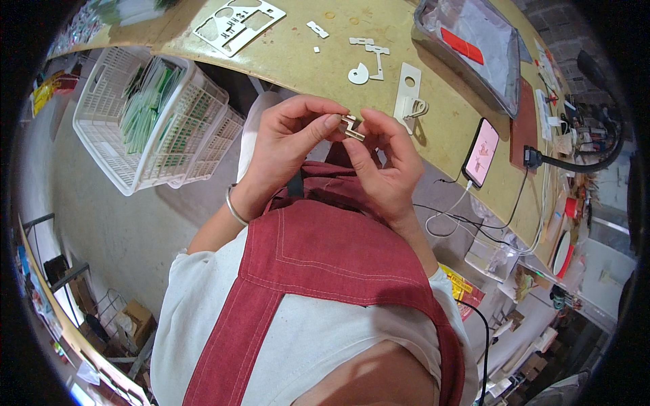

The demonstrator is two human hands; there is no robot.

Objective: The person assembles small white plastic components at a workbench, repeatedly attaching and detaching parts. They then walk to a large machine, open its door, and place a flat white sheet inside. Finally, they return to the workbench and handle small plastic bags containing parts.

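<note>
Visibly, printing appears on a yellow and red package (460,287) below the right arm, partly covered by the sleeve; lettering not made out. The phone (481,152) on the table (305,64) has a lit pink screen with a small drawing. The small pale piece (352,130) is above the apron (338,250), near the table edge, pinched in the fingertips of both the left hand (291,135) and the right hand (389,152).

Just beyond the right hand lies a pale plate (407,88) with a round hole and a looped part. Farther off are a cut-out sheet (237,42), a round piece (358,74) and a grey tray (433,54) containing a red object (462,45). A white cable (462,197) plugged into the phone hangs over the edge. Left of the hands stands a white basket (149,152) of green-edged packets (150,101).
</note>
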